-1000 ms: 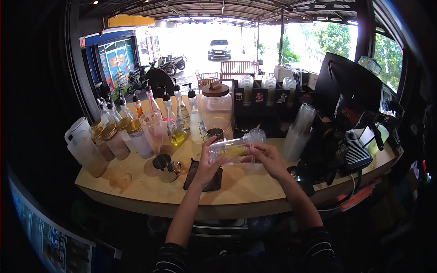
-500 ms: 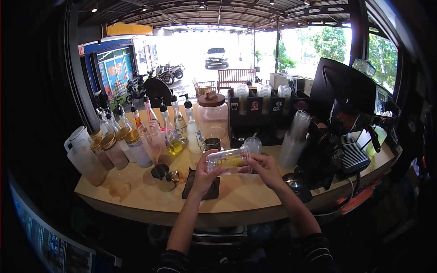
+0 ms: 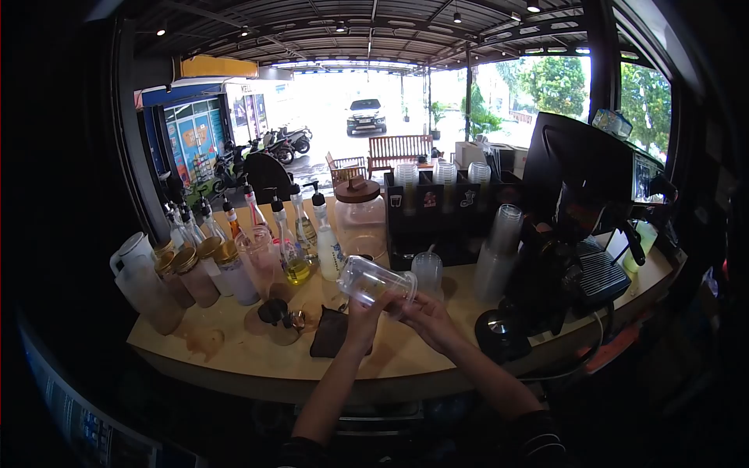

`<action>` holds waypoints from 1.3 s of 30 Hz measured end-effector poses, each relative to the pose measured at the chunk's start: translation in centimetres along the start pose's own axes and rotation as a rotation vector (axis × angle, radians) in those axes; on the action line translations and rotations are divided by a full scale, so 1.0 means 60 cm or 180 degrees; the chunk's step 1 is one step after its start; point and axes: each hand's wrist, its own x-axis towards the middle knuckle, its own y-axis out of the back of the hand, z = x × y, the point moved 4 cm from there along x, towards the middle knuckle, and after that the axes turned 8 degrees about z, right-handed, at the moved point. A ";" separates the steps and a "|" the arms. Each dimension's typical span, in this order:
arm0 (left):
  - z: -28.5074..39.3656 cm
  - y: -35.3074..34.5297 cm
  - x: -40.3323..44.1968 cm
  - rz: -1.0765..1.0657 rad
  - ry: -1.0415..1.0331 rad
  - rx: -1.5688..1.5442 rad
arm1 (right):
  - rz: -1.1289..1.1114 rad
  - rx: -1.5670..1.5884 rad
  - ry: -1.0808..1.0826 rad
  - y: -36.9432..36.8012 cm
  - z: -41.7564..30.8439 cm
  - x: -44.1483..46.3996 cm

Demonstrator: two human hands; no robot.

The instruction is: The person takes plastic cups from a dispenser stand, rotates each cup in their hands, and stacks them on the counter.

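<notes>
A clear plastic cup [image 3: 373, 278] is held tilted on its side above the counter, its base toward the upper left and its rim toward the lower right. My left hand [image 3: 363, 318] is closed around its underside. At the rim end, my right hand [image 3: 428, 320] grips the cup with bent fingers, some of them hidden. Just behind the cup stands a clear cup with a domed lid [image 3: 427, 273]. A dark folded cloth [image 3: 331, 332] lies on the counter beside my left wrist.
Syrup pump bottles [image 3: 328, 242] and gold-lidded jars [image 3: 193, 273] crowd the left. A portafilter [image 3: 278, 315] lies in front of them. Stacked cups [image 3: 500, 257] and a dark coffee machine [image 3: 558, 257] stand at right. A wooden-lidded glass jar [image 3: 361, 214] sits behind.
The cup has turned from nearly level to tilted, and its yellow print is no longer visible. Both hands have shifted slightly lower and left. The camera view has moved a little.
</notes>
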 end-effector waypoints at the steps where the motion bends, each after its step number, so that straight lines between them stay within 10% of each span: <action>1: 0.002 0.004 0.004 -0.0024 -0.0015 0.0194 | -0.0010 -0.0164 0.0002 -0.001 0.000 0.000; 5: 0.055 -0.009 0.031 -0.0500 -0.0641 0.0542 | 0.0097 -0.1270 -0.0003 0.022 -0.038 0.011; 11: 0.104 -0.072 0.063 -0.0825 -0.1736 0.2369 | 0.0190 -0.3824 0.2316 -0.075 -0.210 -0.001; 29: 0.014 -0.272 0.326 -0.0779 -0.2191 0.2972 | 0.1345 -0.5563 0.2223 0.134 -0.452 0.311; 39: -0.091 -0.282 0.364 -0.1580 -0.2115 0.5322 | 0.1087 -0.6401 0.1044 0.273 -0.470 0.449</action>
